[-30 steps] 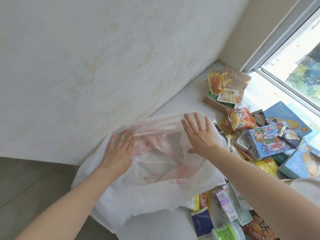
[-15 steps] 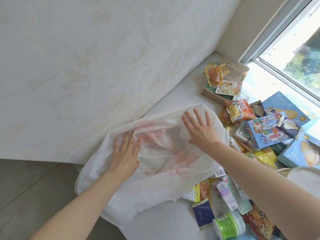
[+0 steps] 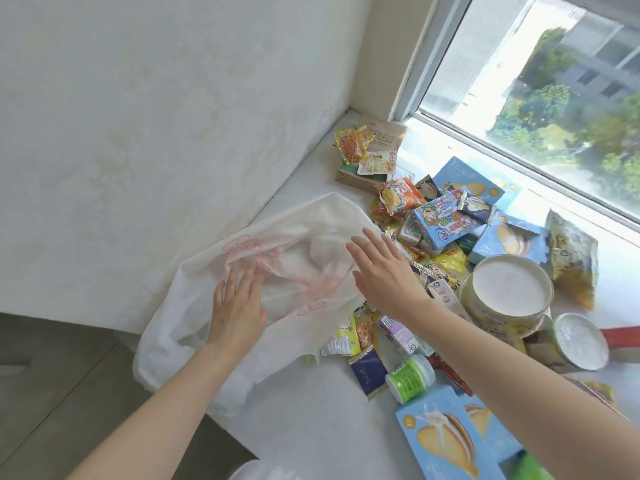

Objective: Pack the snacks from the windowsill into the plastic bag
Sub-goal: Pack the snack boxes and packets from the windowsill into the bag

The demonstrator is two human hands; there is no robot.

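Head view: both hands, left (image 3: 237,306) & right (image 3: 384,271), spread flat on plastic bag (image 3: 194,327); still prepping, mouth needs opening before snacks (image 3: 440,223) go in.

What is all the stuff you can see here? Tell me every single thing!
plastic bag: one, white with red print, left end of the sill, part hanging over the edge
windowsill: one, white, below the window
snack packets: many, mixed yellow, orange and red, heaped right of the bag
blue boxes: at least four, light blue with biscuit pictures, in the heap and at the near edge
round tub: one, cream with white lid, right of the heap
small green pot: one, green and white, lying near the front
window: one, trees outside
wall: cream, left
left hand: flat on the bag
right hand: fingers straight, at the bag's right edge
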